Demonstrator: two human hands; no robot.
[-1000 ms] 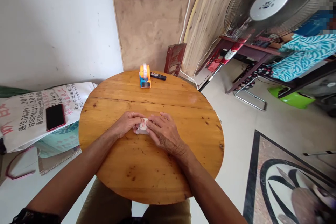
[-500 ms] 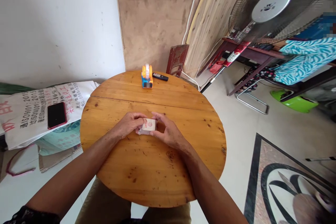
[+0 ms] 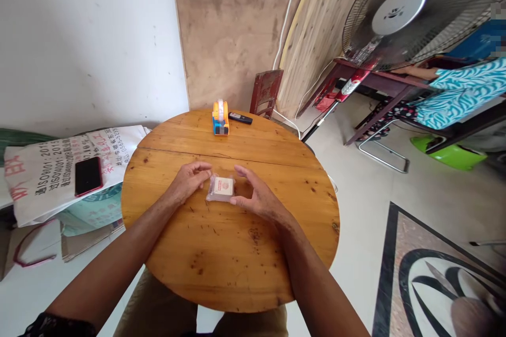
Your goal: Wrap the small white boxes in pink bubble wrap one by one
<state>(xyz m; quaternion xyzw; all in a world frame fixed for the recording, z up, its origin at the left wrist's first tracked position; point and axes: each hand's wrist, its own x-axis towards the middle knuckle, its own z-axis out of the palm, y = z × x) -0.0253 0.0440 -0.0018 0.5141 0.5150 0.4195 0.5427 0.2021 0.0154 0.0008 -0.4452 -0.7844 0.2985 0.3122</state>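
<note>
A small white box with red print (image 3: 223,187), wrapped in clear plastic, lies on the round wooden table (image 3: 233,268). My left hand (image 3: 192,179) is just left of the box, fingers curved and apart, holding nothing. On the other side, my right hand (image 3: 255,195) is open, with its thumb tip at the box's right edge and its fingers raised above. Farther back on the table stands an orange and blue tape dispenser (image 3: 220,118), and a black handheld object (image 3: 240,118) lies beside it.
A phone (image 3: 88,175) rests on white printed sacks (image 3: 47,168) at the left. Behind the table is a dark red chair (image 3: 266,92). A standing fan (image 3: 399,9) is at the upper right, near a person in a blue patterned garment (image 3: 466,95).
My left hand has let go of the box and moved slightly left and up. My right fingers have spread away from it. The box now lies uncovered between the hands.
</note>
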